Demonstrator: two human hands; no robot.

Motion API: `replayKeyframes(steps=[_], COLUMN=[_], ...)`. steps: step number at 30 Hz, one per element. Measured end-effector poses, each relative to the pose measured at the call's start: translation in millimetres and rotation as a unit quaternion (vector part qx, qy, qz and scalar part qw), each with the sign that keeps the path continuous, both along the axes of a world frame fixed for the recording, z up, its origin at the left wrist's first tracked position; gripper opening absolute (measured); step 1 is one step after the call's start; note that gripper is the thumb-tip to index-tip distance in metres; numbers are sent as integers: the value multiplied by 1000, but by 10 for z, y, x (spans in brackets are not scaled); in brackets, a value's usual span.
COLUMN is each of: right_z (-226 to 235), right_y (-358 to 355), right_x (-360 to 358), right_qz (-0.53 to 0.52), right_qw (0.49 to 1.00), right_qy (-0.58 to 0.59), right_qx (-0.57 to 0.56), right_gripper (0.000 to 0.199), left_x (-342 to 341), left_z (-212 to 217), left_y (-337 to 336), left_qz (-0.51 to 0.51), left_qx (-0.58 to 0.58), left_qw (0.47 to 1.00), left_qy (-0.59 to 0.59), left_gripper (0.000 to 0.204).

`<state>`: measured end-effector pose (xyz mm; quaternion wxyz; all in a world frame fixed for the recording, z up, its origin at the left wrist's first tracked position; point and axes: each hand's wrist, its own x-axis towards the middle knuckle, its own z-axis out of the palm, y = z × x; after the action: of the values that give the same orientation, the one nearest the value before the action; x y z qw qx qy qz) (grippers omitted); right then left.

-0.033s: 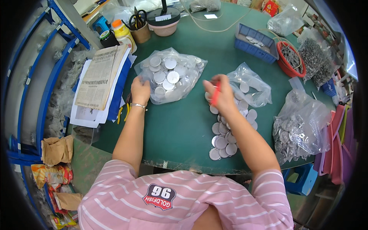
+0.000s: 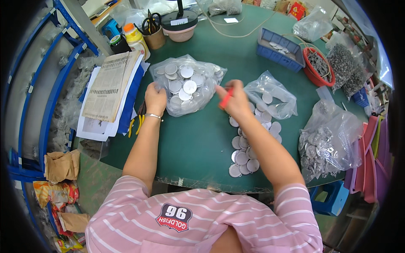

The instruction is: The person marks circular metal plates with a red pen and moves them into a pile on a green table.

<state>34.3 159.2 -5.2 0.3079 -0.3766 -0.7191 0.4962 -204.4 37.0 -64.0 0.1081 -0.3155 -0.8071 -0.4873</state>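
While left hand (image 2: 155, 99) grips the bag (image 2: 187, 84), right hand (image 2: 234, 102) pinches a red piece (image 2: 225, 98).

Four clear plastic bags (image 2: 187, 84), one blue tray (image 2: 279, 50), one red basket (image 2: 317, 67).

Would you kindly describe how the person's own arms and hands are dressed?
Both forearms are bare below short pink sleeves with thin white stripes. The left hand has a slim silver bangle at the wrist. The right hand wears no glove, and no ring is discernible.
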Motion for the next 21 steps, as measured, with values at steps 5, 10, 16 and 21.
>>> replayKeyframes(steps=[5,10,16,21], right_z=[74,492,207,-267], right_y=[60,160,-114,-529], right_x=[-555,-355,838,1738], right_qz=[-53,-45,-62,-156], right_qw=[988,960,968,968], right_qy=[61,274,241,126], right_qx=[-130,-45,20,151], right_gripper=[24,23,14,13], left_x=[213,119,788,1721], left_z=[855,1177,1099,886], left_y=[192,255,57,56], left_qz=[-68,-84,-53,-452], left_qx=[117,171,273,129], left_qw=[976,972,959,863], left_qy=[-169,-136,58,185], left_gripper=[43,37,30,21])
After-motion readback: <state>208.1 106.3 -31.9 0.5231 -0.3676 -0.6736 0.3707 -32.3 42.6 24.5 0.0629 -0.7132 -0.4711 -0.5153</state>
